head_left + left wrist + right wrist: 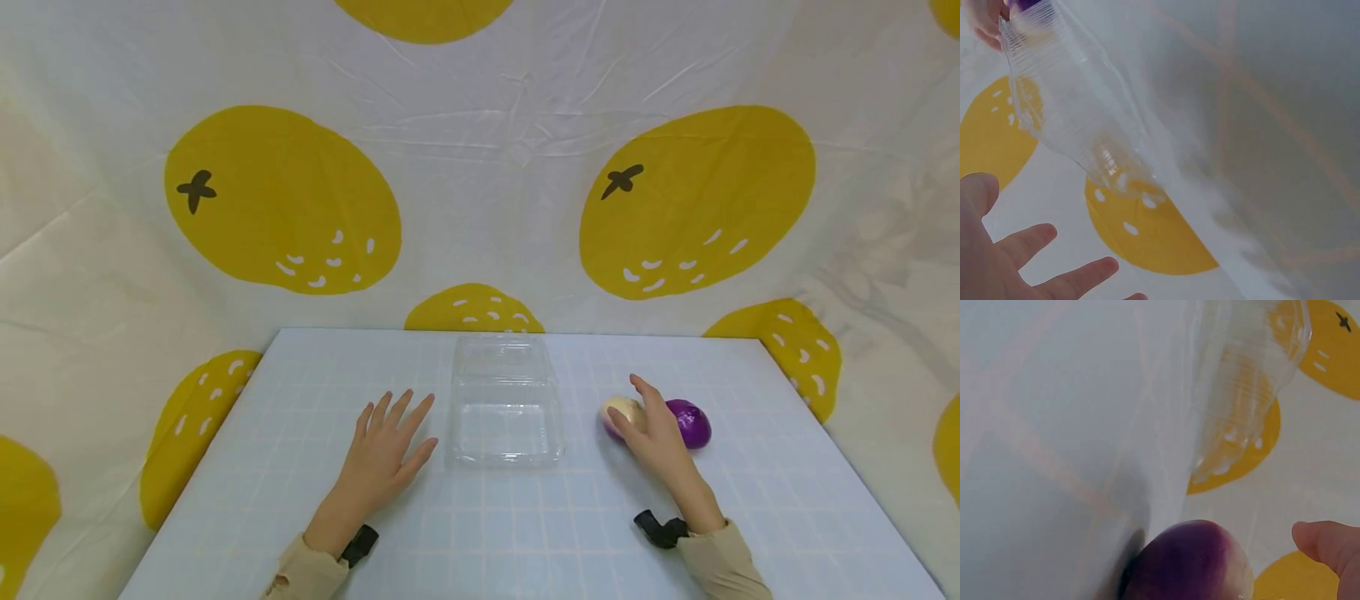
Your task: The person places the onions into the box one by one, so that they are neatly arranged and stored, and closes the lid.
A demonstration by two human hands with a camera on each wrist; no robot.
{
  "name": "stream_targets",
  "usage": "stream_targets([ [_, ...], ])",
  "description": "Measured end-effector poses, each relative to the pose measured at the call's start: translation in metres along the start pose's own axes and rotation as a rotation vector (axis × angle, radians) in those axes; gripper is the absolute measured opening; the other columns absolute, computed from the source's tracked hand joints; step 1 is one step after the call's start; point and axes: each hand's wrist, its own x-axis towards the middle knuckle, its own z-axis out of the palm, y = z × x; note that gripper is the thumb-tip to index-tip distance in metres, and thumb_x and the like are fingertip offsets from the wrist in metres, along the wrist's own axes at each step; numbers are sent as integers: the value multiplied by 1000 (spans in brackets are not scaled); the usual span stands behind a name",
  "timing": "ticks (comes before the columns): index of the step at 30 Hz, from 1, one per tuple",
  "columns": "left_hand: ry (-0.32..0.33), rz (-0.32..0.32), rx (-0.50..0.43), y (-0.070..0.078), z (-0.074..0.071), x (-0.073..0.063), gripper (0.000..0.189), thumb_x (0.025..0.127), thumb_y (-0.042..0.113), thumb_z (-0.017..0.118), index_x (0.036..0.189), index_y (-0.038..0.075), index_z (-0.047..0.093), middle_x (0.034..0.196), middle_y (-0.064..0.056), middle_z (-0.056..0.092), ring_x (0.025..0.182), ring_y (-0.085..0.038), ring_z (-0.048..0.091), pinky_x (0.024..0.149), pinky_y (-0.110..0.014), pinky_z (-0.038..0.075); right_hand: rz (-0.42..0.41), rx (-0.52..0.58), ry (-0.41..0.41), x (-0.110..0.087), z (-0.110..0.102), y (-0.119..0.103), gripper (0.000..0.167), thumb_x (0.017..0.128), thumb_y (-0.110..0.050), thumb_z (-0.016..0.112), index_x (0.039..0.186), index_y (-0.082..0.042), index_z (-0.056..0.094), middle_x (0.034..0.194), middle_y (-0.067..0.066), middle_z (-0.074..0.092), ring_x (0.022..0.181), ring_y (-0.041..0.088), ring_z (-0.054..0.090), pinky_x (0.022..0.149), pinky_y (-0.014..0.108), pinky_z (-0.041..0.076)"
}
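A clear plastic clamshell box [507,457] lies with its lid raised at the back, in the middle of the table. To its left my left hand [386,458] hovers with fingers spread, holding nothing; those fingers [1079,278] also show apart from the box in the left wrist view. On the right, my right hand [663,442] reaches over two round, glossy vegetables. One is cream and purple, like a turnip [613,412], and lies by the thumb; the other, a deep purple one [692,423], is partly hidden behind the hand. In the right wrist view, the thumb [1325,540] stands apart from the purple-and-cream turnip [1191,565].
The white table [510,542] has a pale grid pattern. Behind it and at both sides hangs a white cloth [487,208] printed with large yellow fruit. A black wrist strap [660,531] shows near the right sleeve, and another [360,543] near the left sleeve.
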Motion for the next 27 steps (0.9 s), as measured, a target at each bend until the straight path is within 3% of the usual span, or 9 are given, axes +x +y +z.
stream_targets([
  [15, -27, 53, -19, 12, 16, 22, 56, 100, 44, 53, 149, 17, 47, 146, -20, 48, 133, -49, 41, 107, -67, 28, 103, 14, -60, 2, 6, 0, 66, 99, -27, 62, 149, 6, 34, 149, 31, 38, 136, 48, 36, 109, 64, 30],
  [27, -123, 81, 36, 18, 24, 32, 74, 96, 62, 49, 152, 14, 41, 155, -16, 37, 139, -49, 33, 110, -66, 24, -30, -4, -28, 1, 10, 1, 59, 88, -5, 69, 140, 9, 45, 139, 34, 47, 127, 51, 42, 105, 65, 34],
])
